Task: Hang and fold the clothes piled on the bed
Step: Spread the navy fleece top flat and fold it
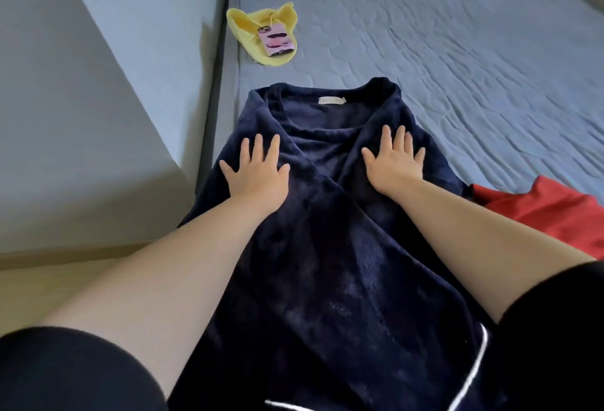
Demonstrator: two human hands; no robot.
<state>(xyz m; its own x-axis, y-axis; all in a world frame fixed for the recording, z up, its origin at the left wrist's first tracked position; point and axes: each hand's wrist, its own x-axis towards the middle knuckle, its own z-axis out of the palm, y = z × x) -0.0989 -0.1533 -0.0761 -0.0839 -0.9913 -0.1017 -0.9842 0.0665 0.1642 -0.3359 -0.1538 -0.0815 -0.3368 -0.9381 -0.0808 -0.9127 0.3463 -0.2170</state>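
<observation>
1. Closest to the person, the bottom of a dark blue fleece robe (327,247) with white trim (470,368) lies at the near edge of the bed (457,51).
2. The robe lies flat along the bed's left edge. Its front flaps cross over each other.
3. A red cloth (549,211) lies just beside the robe, on its right side.
4. The left hand (258,172) presses flat on the robe's left flap. Its fingers are straight and spread wide, and it holds nothing.
5. The right hand (392,162) presses flat on the right flap the same way.
6. The robe's collar points to the far end and has a small pale label (331,100).
7. Farther along the left edge lies a yellow cloth (251,24). A phone (276,41) in a pink case sits on top of it.
</observation>
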